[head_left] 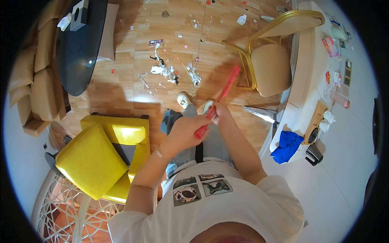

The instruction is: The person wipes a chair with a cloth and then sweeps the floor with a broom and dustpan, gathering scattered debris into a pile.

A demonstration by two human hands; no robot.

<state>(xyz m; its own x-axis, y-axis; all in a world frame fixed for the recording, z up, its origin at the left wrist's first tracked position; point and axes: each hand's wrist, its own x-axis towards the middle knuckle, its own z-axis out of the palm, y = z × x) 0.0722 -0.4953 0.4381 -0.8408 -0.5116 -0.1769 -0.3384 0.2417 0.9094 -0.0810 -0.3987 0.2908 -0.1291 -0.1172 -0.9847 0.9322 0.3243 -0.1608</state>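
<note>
Left hand (189, 128) and right hand (220, 113) closed round red stick (229, 84); steer far tip clear of chair (270, 67) at right.

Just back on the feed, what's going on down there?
A person stands on a wood floor with both hands on a red stick: the left hand toward its near end, the right hand farther along. Scraps of litter lie beyond the shoes. A yellow armchair stands left, a gold-framed chair right.
</note>
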